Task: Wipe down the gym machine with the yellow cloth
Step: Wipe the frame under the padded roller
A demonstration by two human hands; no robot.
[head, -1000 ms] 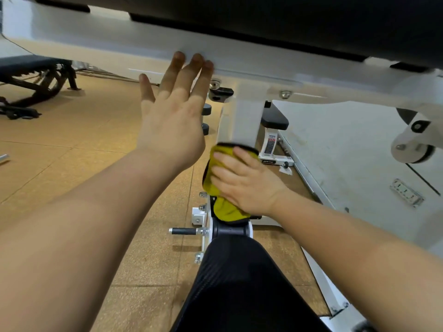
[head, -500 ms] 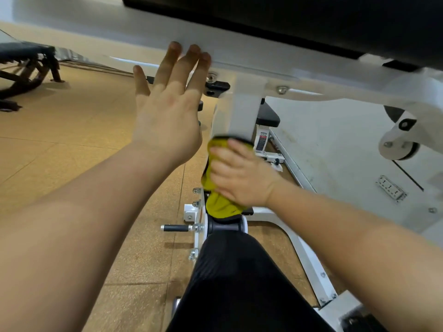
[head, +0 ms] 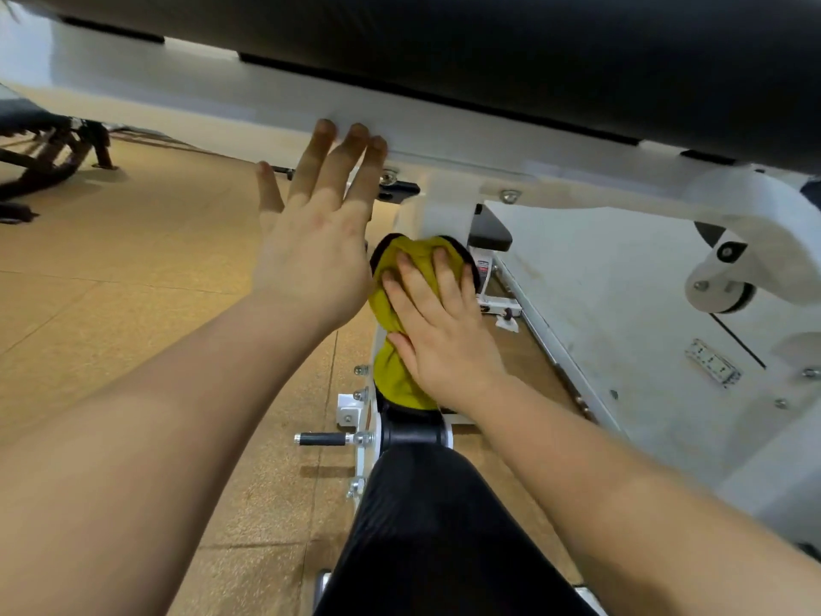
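Note:
The gym machine is a white steel frame [head: 444, 140] with a black pad [head: 488, 51] above it and a black seat pad [head: 435, 535] below. A white upright post [head: 435, 211] joins the two. The yellow cloth [head: 393, 371] is draped over the front of this post. My right hand [head: 440, 331] presses the cloth against the post, fingers spread and pointing up. My left hand [head: 311, 255] lies flat, fingertips touching the underside of the white beam just left of the post. It holds nothing.
A black adjustment handle [head: 322, 438] sticks out to the left below the cloth. A white wheel [head: 728, 277] hangs at the right, near a wall socket [head: 713, 362]. Another black bench [head: 44, 140] stands far left on the tan floor [head: 133, 282].
My right hand turned from wrapping sideways round the post to fingers pointing up, and the cloth slid slightly up the post. My left hand stayed on the beam.

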